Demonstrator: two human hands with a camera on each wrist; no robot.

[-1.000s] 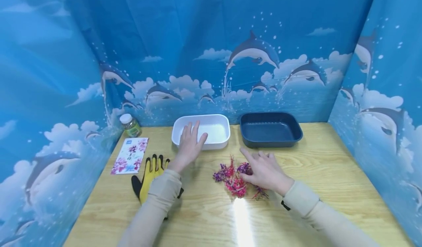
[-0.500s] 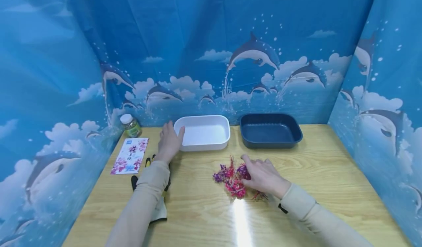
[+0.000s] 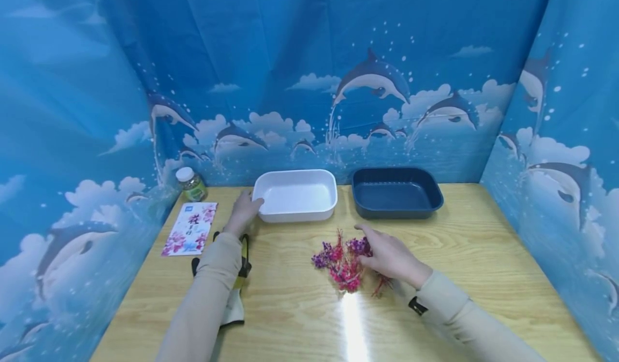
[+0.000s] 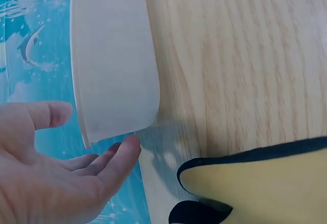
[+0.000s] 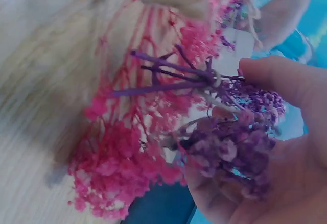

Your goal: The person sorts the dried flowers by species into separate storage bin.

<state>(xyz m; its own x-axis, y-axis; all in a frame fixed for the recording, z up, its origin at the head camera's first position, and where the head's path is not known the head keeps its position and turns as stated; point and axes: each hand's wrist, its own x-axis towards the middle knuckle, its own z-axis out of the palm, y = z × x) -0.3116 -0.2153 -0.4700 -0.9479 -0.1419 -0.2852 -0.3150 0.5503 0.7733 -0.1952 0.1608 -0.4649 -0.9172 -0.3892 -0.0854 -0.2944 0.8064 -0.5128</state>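
My left hand (image 3: 244,211) is at the left end of the white plastic basin (image 3: 296,195). In the left wrist view, the fingertips (image 4: 130,147) meet the basin's end wall, and the thumb stands out beside the rim. My right hand (image 3: 394,257) holds a small tied bunch of purple dried flowers (image 5: 230,152) between thumb and curled fingers, its bare stems poking out. Pink dried flowers (image 3: 345,276) lie just left of that hand, with another purple cluster (image 3: 321,258) beside them. Part of the pile is hidden under the right hand.
A dark blue basin (image 3: 397,193) stands right of the white one, against the dolphin-print backdrop. A yellow-and-black work glove (image 4: 260,183) lies under the left forearm. To the left are a floral-printed card (image 3: 190,229) and a white-capped jar (image 3: 192,185).
My left hand has moved left from over the white basin to its left end and lowered there. My right hand has closed on the purple flowers, which have shifted slightly.
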